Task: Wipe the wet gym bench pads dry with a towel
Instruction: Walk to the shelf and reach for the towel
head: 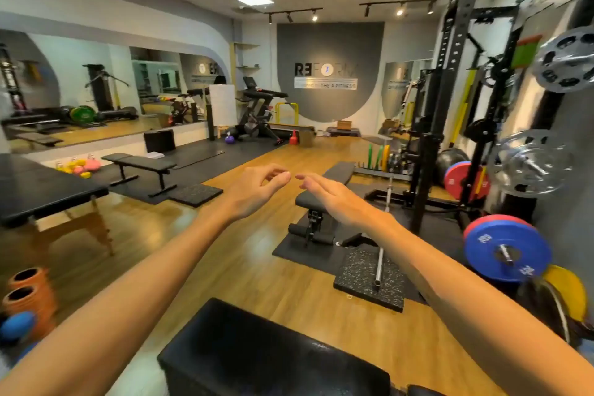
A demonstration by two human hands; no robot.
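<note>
Both my arms stretch forward at chest height over the gym floor. My left hand [257,190] is empty, fingers loosely curled and apart. My right hand [334,199] is empty too, palm down with fingers extended, its fingertips nearly meeting those of the left. Behind my right hand a black adjustable bench [334,172] stands on a mat by the rack. A flat black bench [141,162] stands further off at the left. A black padded box [257,354] sits directly below my arms. No towel shows in view.
A black massage table [41,190] stands at the left. A power rack [456,106] with plates and a barbell [384,228] fills the right. Speckled rubber blocks [366,280] lie on the wood floor. Orange rollers [29,296] sit at the lower left, kettlebells [80,165] by the mirror.
</note>
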